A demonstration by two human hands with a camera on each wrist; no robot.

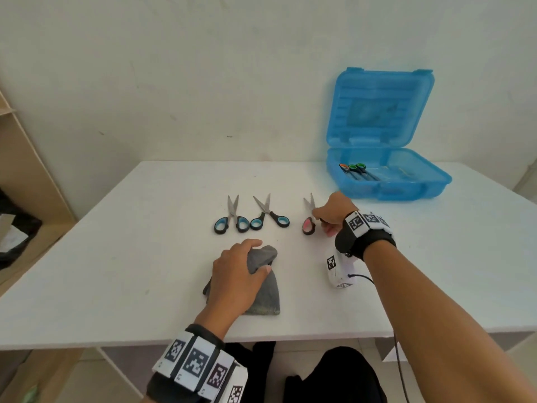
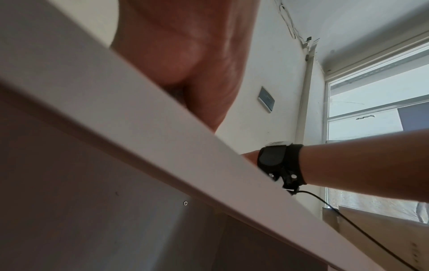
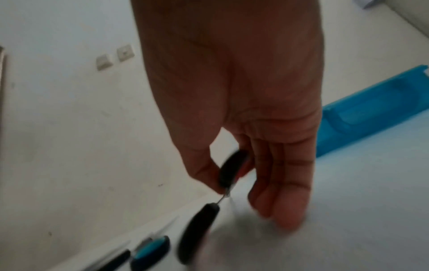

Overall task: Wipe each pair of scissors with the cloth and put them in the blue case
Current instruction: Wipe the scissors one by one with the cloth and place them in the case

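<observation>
Left hand: the left hand point(image 1: 235, 277) is laid on the grey cloth point(image 1: 264, 289), and the top of the cloth is gripped by the curled fingers and thumb.
Cloth: it is found on the white surface point(image 1: 145, 257), near the front edge (one end is bunched up under the hand).
Right hand: the right hand point(image 1: 334, 212) is set over the pink-handled scissors point(image 1: 308, 219), and one black handle loop is pinched between the thumb and a finger, as seen from the right wrist point(image 3: 232, 168).
Pink-handled scissors: they are placed on the surface, the right-most of three pairs in a row, with the blades pointed to the wall. It cannot be told if they are lifted off the surface.
Other scissors: two blue-handled pairs point(image 1: 232, 219) point(image 1: 268, 216) are laid side by side to the left, with the blades a little open.
Blue case: the blue case point(image 1: 389, 181) is kept open at the back right of the surface, with its lid stood up.
Inside the case: three small pairs of scissors point(image 1: 353, 170) are held in the left part (one orange handle and two green).
</observation>
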